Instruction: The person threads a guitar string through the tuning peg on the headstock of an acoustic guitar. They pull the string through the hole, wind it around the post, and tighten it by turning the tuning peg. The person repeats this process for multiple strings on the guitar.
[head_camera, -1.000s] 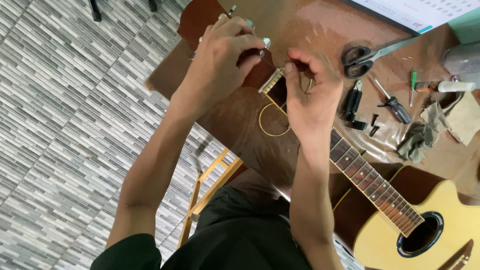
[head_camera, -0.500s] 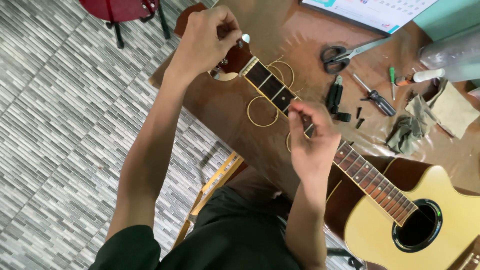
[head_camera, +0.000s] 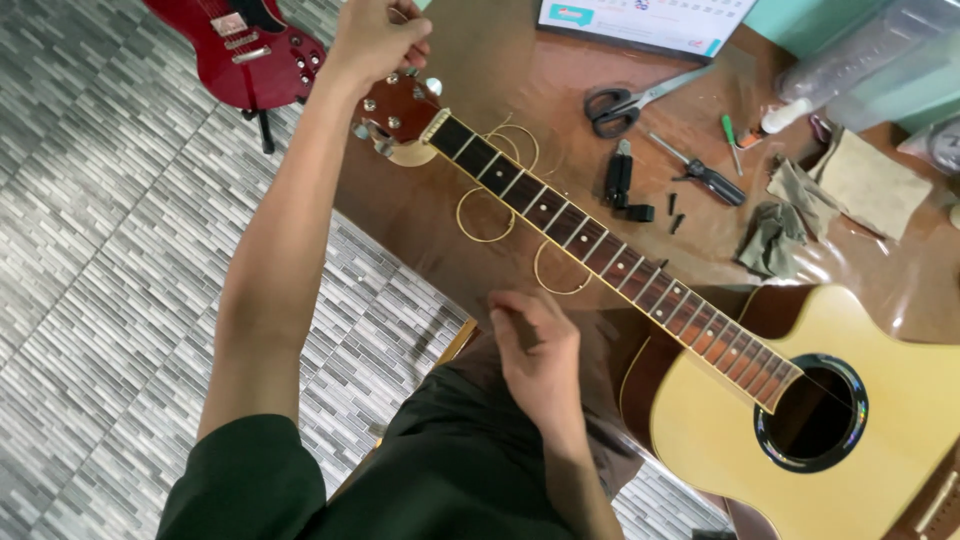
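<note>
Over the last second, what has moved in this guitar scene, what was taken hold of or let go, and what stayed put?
The right hand has drawn back from the nut end of the neck, toward the body, pinching something too thin to tell. The left hand stays at the headstock. The view shifted, bringing a red electric guitar into sight. The scissors, screwdriver and cloth lie as before.

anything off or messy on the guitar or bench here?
Yes: loose coils of string curl off the acoustic guitar's neck instead of running straight, and the soundhole shows almost no strings. A crumpled rag lies among the tools.
</note>
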